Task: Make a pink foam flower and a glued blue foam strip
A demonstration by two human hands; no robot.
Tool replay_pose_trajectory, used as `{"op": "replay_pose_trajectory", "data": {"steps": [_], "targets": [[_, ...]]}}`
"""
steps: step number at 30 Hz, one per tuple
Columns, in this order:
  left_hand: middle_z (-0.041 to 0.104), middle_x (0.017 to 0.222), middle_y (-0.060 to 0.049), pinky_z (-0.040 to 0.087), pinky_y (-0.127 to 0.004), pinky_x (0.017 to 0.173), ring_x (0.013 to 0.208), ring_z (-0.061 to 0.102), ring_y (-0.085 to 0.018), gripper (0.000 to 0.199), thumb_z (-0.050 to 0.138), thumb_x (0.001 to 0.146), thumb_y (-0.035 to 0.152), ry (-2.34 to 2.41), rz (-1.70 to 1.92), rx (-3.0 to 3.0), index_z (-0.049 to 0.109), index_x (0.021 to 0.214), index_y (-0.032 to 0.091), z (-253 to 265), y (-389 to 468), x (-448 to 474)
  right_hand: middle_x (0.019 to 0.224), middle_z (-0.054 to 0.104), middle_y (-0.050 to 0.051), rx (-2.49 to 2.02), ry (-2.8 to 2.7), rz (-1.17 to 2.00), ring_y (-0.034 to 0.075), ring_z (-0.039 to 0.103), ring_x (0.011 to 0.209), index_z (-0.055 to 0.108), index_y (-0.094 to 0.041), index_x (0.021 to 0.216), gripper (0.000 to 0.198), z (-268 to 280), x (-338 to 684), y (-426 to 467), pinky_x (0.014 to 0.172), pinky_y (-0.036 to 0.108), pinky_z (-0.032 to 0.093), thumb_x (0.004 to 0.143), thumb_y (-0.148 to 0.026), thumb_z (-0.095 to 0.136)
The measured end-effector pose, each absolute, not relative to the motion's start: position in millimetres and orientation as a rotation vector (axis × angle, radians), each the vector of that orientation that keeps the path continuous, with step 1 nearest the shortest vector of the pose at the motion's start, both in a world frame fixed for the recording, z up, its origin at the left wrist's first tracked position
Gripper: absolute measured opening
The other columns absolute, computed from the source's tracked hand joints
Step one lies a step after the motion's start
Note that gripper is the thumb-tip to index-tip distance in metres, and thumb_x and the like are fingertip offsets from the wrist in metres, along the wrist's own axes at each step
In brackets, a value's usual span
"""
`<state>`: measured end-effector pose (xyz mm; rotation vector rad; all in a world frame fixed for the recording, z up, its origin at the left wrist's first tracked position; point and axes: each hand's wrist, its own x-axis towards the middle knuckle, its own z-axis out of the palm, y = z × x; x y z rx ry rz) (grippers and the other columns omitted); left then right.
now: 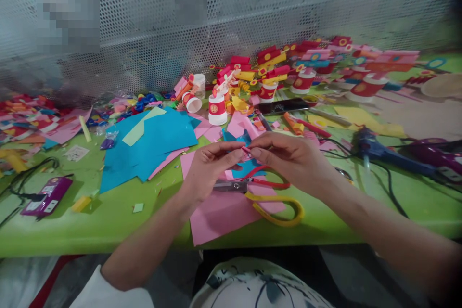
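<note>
Both hands meet above the middle of the table, fingertips almost touching. My left hand (212, 163) pinches one end of a small pink strip (247, 151) that looks like paper. The other end is pinched by my right hand (288, 154); the fingers cover most of it. Just below the hands lie scissors (269, 197) with one red and one yellow handle, their blades partly behind my left hand. They rest on a pink sheet (224, 221). Blue paper scraps (249, 168) lie beneath the fingers.
Blue sheets (151, 139) lie to the left, near a purple power socket (48, 196). At right rests a blue glue gun (393, 154) with its cord. White cups with red bands (217, 109) and paper rolls line the back, before a perforated metal panel (231, 24).
</note>
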<state>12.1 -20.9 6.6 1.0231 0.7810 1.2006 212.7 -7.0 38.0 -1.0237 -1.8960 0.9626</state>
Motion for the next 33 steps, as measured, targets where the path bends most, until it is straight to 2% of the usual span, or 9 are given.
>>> {"op": "replay_pose_trajectory", "data": {"steps": [5,10,18,23,29,33], "targets": [[0.075,0.086,-0.001,0.061,-0.022,0.069,0.079,0.071,-0.013,0.026,0.084,0.079,0.031,0.762,1.227,1.015,0.078,0.102,0.022,6.3,-20.0,12.0,0.081,0.067,0.003,-1.035,-1.914,0.875,0.016,0.058,0.071,0.072,-0.023,0.087,0.027,40.2,210.5,-7.5,0.060,0.030,0.046,0.093,-0.048,0.065],[0.074,0.084,0.001,0.062,-0.023,0.071,0.081,0.070,-0.012,0.020,0.084,0.080,0.030,0.728,1.236,1.065,0.075,0.097,0.024,4.2,-19.2,11.7,0.078,0.065,0.001,-1.093,-1.848,0.942,0.014,0.054,0.066,0.072,-0.023,0.084,0.032,42.7,208.8,-5.7,0.053,0.028,0.041,0.089,-0.054,0.068],[0.076,0.093,-0.001,0.062,-0.023,0.074,0.088,0.070,-0.014,0.022,0.081,0.083,0.030,0.695,1.195,1.122,0.079,0.104,0.025,4.0,-19.2,12.0,0.079,0.067,0.003,-1.135,-1.813,1.024,0.017,0.060,0.070,0.073,-0.024,0.083,0.035,44.1,208.4,-4.3,0.058,0.029,0.047,0.088,-0.058,0.066],[0.077,0.097,-0.003,0.062,-0.024,0.074,0.086,0.070,-0.014,0.023,0.082,0.081,0.032,0.750,1.200,1.109,0.079,0.103,0.024,4.4,-19.4,11.3,0.085,0.069,0.002,-1.111,-1.788,0.998,0.015,0.059,0.071,0.075,-0.023,0.090,0.032,45.8,221.9,-4.9,0.061,0.027,0.048,0.088,-0.054,0.069],[0.075,0.096,-0.001,0.061,-0.020,0.072,0.080,0.067,-0.010,0.019,0.082,0.082,0.029,0.767,1.199,1.088,0.079,0.100,0.023,7.7,-19.8,10.0,0.082,0.072,0.005,-1.303,-1.446,0.759,0.016,0.065,0.076,0.078,-0.020,0.098,0.035,43.7,282.1,-8.8,0.075,0.031,0.053,0.087,-0.052,0.073],[0.074,0.096,-0.001,0.061,-0.018,0.072,0.081,0.066,-0.009,0.018,0.082,0.082,0.028,0.800,1.206,1.058,0.079,0.099,0.022,10.6,-20.6,9.8,0.085,0.072,0.007,-1.565,-1.480,0.309,0.017,0.065,0.075,0.076,-0.018,0.108,0.035,26.8,357.1,0.3,0.073,0.030,0.050,0.088,-0.046,0.069]]}}
